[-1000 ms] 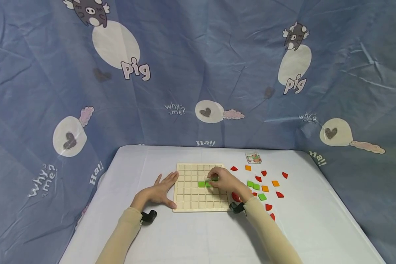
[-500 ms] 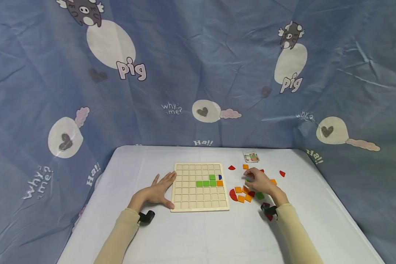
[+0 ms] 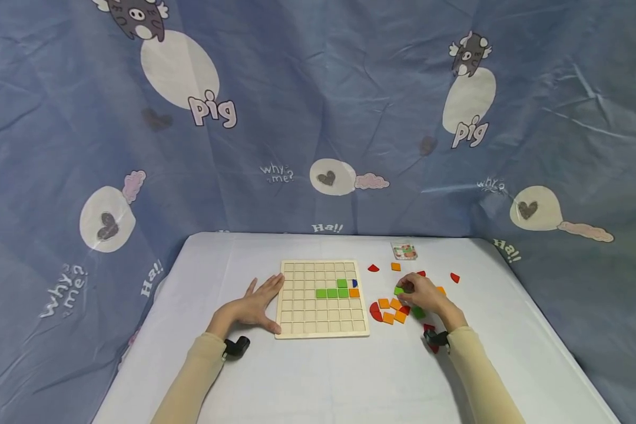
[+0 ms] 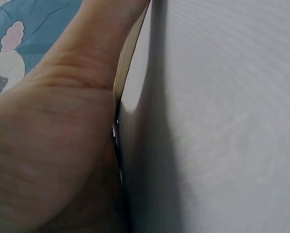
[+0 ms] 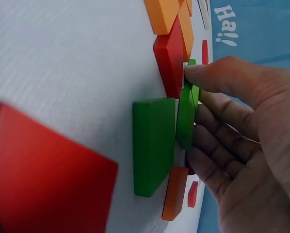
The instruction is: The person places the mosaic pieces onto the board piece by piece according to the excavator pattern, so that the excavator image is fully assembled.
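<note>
A pale wooden grid board (image 3: 302, 306) lies flat on the table. Several green square tiles (image 3: 332, 293), an orange square tile (image 3: 354, 292) and a small blue piece (image 3: 354, 283) sit in its cells. My left hand (image 3: 251, 307) rests with spread fingers against the board's left edge. Right of the board, my right hand (image 3: 426, 295) pinches a green square tile (image 3: 399, 291) between thumb and fingers, low over the loose pieces. In the right wrist view, the thumb (image 5: 217, 75) touches that tile's near edge, and another green tile (image 5: 152, 145) lies close by.
Loose orange squares (image 3: 388, 318) and red quarter-round pieces (image 3: 376, 312) lie right of the board, some overlapping. A small picture card (image 3: 404, 251) is at the back. A blue printed cloth (image 3: 275, 118) hangs behind the white table (image 3: 307, 383).
From the board, where a green tile now sits in the upper row, my right hand has moved right to the loose pieces and taken hold of a green tile. The left hand stays at the edge.
</note>
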Available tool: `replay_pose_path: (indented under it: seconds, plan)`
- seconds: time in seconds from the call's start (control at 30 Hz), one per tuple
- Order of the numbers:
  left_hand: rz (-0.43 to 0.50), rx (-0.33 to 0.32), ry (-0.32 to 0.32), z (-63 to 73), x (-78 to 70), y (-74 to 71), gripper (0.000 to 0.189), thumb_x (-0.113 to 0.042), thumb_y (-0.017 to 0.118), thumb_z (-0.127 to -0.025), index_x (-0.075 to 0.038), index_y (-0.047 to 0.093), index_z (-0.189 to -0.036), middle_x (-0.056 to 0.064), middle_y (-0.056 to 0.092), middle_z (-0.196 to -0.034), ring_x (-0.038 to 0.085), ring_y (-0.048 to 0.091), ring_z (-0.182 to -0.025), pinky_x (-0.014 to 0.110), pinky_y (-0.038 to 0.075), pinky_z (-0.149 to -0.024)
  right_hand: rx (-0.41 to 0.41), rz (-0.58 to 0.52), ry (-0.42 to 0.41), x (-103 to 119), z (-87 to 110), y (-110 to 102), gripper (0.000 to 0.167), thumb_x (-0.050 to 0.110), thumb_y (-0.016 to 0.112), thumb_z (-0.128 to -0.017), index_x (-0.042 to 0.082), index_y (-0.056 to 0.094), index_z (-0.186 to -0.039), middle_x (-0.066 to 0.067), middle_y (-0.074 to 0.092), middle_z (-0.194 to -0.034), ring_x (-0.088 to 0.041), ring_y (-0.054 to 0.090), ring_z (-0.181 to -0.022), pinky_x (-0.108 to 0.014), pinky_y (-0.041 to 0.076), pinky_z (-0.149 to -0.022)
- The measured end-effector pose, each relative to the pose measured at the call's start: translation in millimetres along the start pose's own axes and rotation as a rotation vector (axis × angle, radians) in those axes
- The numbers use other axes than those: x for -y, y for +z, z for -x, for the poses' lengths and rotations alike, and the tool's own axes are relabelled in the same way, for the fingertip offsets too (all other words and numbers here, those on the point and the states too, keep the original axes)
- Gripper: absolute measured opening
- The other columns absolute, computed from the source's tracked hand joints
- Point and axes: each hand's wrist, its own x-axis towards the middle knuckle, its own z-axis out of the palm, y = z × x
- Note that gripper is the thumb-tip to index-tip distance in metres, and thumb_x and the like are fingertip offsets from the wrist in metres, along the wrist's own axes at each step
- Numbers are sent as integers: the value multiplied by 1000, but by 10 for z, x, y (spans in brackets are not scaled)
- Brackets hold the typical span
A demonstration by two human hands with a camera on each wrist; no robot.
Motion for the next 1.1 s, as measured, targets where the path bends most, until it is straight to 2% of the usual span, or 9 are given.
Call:
replay_pose_path:
  seconds: [0.23,0.43,0.6,0.77,0.93,1.1]
  plan:
    - [-11,1,11,5,2,10,133,-62,80,-64,-3,2,-155,13,-4,-163,33,-3,-151,63,-12,-115,3,3,10,-2,-15,7,29,23,77,-82,6,65,-102,-3,64,-93,-16,57,-82,-33,54,-79]
    - [-14,-4,18,5,16,21,133,-63,79,-64,-4,2,-155,12,-4,-163,32,-3,-151,63,-13,-115,-40,-25,48,106,-53,60,35,26,77,-81,8,62,-106,-4,64,-99,-18,57,-89,-37,54,-86]
    - [-18,-8,17,4,17,9,133,-62,80,-64,-3,2,-155,13,-4,-163,33,-3,-151,63,-12,-115,-60,-5,-38,340,-136,143,29,25,75,-81,11,65,-105,-2,64,-98,-18,56,-87,-35,52,-83]
    - [-29,-8,16,4,18,3,133,-63,79,-64,-3,2,-155,13,-3,-163,32,-2,-151,63,-11,-116,-52,-10,-179,668,-260,291,23,21,74,-82,14,66,-102,2,62,-96,-16,54,-85,-30,49,-78]
    - [-26,0,12,-9,26,10,134,-65,78,-63,-5,2,-155,11,-4,-164,31,-4,-151,62,-12,-116,-11,2,-306,982,-408,495,21,22,75,-84,14,66,-102,3,62,-97,-17,56,-84,-29,49,-73]
    - [-20,1,5,-16,40,22,135,-66,78,-62,-5,2,-155,10,-5,-164,30,-4,-151,61,-13,-116,19,53,-398,1222,-573,690,23,24,75,-84,14,67,-103,4,62,-98,-12,56,-84,-27,50,-75]
